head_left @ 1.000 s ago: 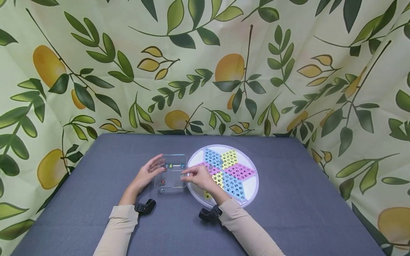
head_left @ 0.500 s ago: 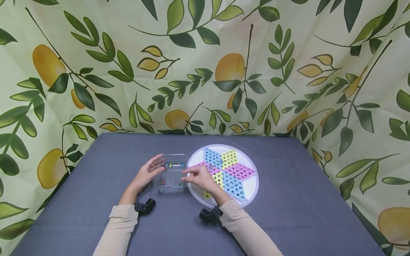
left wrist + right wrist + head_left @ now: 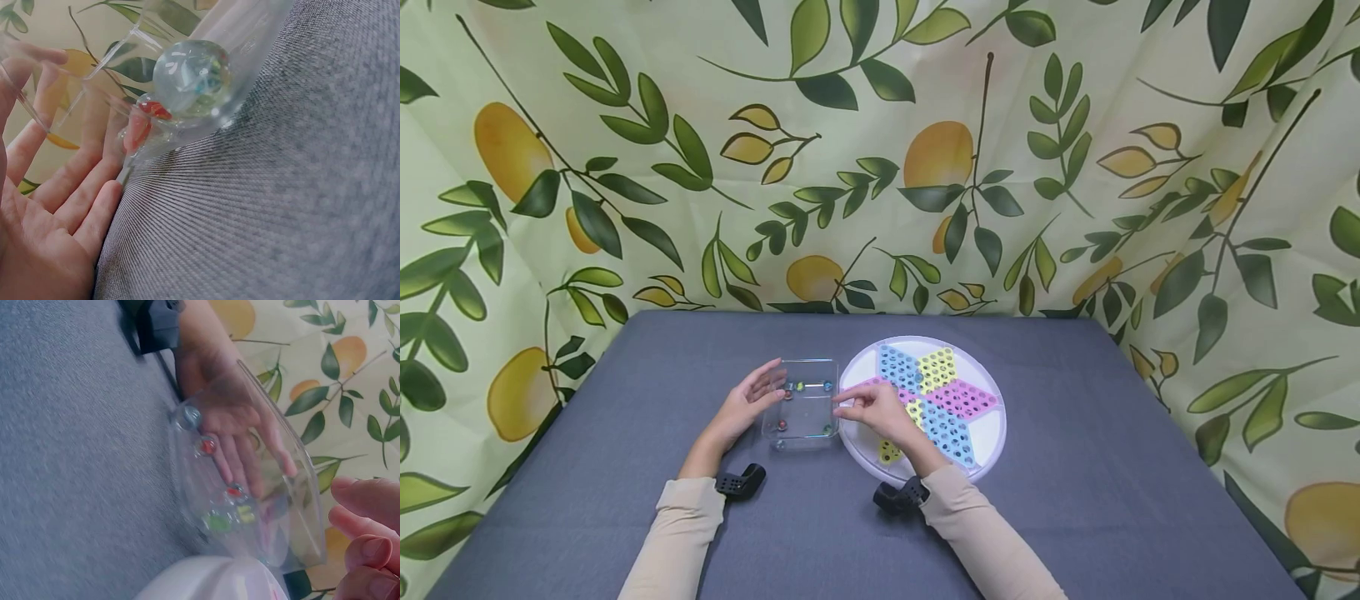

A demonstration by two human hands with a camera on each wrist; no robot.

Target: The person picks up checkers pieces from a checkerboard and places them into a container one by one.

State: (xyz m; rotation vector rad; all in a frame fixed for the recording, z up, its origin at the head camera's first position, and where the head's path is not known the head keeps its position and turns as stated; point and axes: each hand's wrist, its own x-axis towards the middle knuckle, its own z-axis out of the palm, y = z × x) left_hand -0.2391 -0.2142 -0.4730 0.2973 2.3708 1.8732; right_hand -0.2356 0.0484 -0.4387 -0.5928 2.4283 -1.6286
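A clear plastic box (image 3: pixel 807 414) with several glass marbles in it stands left of the Chinese checkers board (image 3: pixel 987 437). Red (image 3: pixel 782 425) and green (image 3: pixel 827 428) marbles lie towards its near side; others sit along the far part. My left hand (image 3: pixel 750 397) rests at the box's left side, fingers relaxed along the wall. In the left wrist view, a large clear marble (image 3: pixel 192 78) shows through the plastic. My right hand (image 3: pixel 880 412) hovers over the board's left edge, thumb and forefinger apart beside the box's right rim. Nothing shows between those fingers (image 3: pixel 365 497).
The round white board bears a star of blue (image 3: pixel 947 433), yellow (image 3: pixel 937 371) and pink (image 3: pixel 964 402) perforated areas. Grey cloth (image 3: pixel 1112 500) covers the table. A leaf-and-fruit patterned curtain (image 3: pixel 880 75) hangs behind it.
A marble at my right fingertips dropped into the box's near right corner. My right hand then drew back slightly to the right; my left hand stayed in place.
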